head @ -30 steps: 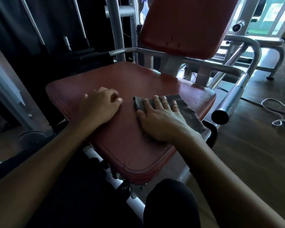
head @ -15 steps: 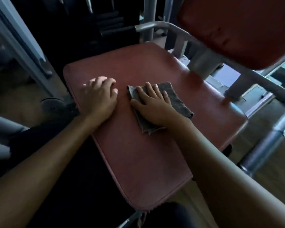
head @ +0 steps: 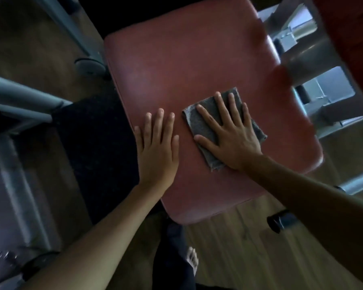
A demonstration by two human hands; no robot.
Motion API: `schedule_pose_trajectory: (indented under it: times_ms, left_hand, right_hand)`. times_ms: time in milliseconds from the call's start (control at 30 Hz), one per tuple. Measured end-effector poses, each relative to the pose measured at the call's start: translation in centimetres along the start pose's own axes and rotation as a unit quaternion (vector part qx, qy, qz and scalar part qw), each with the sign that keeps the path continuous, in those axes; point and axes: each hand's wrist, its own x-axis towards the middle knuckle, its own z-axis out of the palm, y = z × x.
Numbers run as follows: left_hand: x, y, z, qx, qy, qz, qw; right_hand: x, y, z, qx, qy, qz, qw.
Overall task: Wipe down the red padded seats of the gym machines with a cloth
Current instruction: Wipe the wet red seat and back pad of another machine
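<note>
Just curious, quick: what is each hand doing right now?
Left hand: open, flat on the red seat, holding nothing.
Right hand: open, fingers spread, pressing the grey cloth flat on the seat.

You see one red seat (head: 193, 59) with one grey cloth (head: 199, 122) on it. You have two hands on it, left (head: 157, 151) and right (head: 233, 139). One bare foot (head: 192, 260) shows below.

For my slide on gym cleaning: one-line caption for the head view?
Right hand presses a grey cloth flat on the red padded seat; left hand rests open beside it.
</note>
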Motion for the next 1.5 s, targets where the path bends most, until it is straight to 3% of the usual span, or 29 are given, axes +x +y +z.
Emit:
schedule_pose_trajectory:
  times_ms: [167,567,867,1133,1300,1500]
  left_hand:
    - [-0.8,1.0,0.2,0.017,0.005,-0.028,0.999]
    - [-0.6,1.3,0.7,0.025,0.059,-0.038,0.997]
    - [-0.7,1.4,0.7,0.004,0.077,-0.045,0.996]
    - [-0.7,1.4,0.9,0.012,0.071,-0.047,0.996]
    - [-1.1,2.8,-0.4,-0.044,0.045,-0.095,0.993]
    - [-6.9,6.4,-7.8,-0.118,0.058,-0.182,0.975]
  right_hand:
    - [0.2,2.7,-0.3,-0.040,-0.014,-0.104,0.994]
    - [0.2,2.9,0.5,0.008,0.036,-0.120,0.992]
    - [0.0,3.4,1.3,0.015,0.080,-0.207,0.975]
    - [0.3,3.3,1.9,0.102,0.126,-0.197,0.967]
    - [0.5,3.2,0.1,0.177,0.062,-0.175,0.967]
    - [-2.7,0.1,-5.5,0.268,-0.036,-0.123,0.955]
